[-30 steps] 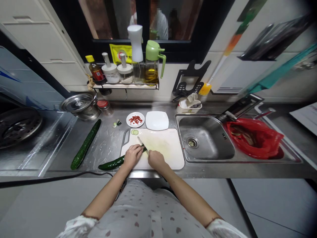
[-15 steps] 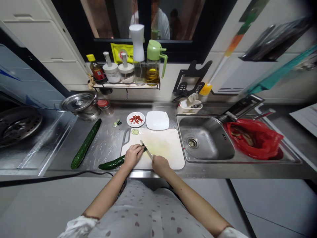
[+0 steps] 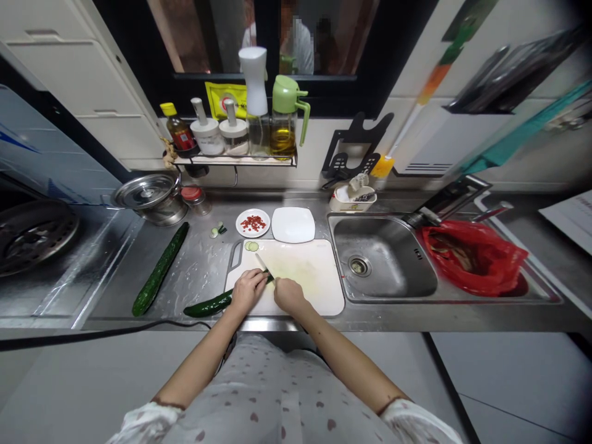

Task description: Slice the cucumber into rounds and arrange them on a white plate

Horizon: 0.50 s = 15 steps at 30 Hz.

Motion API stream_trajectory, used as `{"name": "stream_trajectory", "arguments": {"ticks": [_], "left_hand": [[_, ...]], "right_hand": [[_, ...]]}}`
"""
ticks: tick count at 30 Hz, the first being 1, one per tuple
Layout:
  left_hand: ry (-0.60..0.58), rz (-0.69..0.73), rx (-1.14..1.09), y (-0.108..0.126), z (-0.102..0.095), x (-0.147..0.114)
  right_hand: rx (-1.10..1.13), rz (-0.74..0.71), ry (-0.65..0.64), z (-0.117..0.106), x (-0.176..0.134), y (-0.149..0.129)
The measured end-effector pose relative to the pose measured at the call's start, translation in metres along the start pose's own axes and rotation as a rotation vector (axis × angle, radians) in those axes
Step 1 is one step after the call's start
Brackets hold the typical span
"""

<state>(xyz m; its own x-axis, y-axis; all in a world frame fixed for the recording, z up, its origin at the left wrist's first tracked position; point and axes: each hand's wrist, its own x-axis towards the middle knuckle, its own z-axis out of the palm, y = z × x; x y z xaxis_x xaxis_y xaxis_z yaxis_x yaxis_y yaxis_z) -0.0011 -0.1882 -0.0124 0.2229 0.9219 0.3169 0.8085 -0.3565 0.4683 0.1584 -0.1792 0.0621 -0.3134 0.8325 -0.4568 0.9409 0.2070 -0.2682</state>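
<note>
Steel counter (image 3: 198, 262) spans the middle of the frame. Just below centre, the right hand (image 3: 290, 296) is wrapped round a knife (image 3: 264, 265); the left hand (image 3: 247, 291), curled over, presses a cucumber (image 3: 208, 307) onto the cutting board (image 3: 319, 277), one end reaching past the board's lower left. Should that overhang make it roll, the nearby knife might nick the left hand. Since half a second ago, knife and right hand have shifted up-left. Cucumber slices (image 3: 252, 246) lie beyond.

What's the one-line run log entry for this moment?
left hand: holding cucumber | right hand: gripping knife, blade by cucumber's end | slices on cutting board | second cucumber: on counter
</note>
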Motion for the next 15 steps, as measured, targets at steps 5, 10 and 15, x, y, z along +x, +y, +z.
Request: {"name": "stream_trajectory", "arguments": {"ticks": [5, 10, 15], "left_hand": [[-0.009, 0.005, 0.0, 0.001, -0.001, 0.0], [-0.001, -0.001, 0.009, 0.001, 0.0, 0.0], [-0.003, -0.003, -0.01, -0.001, 0.001, -0.001]], "right_hand": [[0.015, -0.006, 0.01, -0.001, 0.007, -0.004], [-0.002, 0.011, -0.012, 0.001, -0.006, 0.001], [-0.025, 0.052, -0.069, 0.007, -0.027, 0.012]]}}
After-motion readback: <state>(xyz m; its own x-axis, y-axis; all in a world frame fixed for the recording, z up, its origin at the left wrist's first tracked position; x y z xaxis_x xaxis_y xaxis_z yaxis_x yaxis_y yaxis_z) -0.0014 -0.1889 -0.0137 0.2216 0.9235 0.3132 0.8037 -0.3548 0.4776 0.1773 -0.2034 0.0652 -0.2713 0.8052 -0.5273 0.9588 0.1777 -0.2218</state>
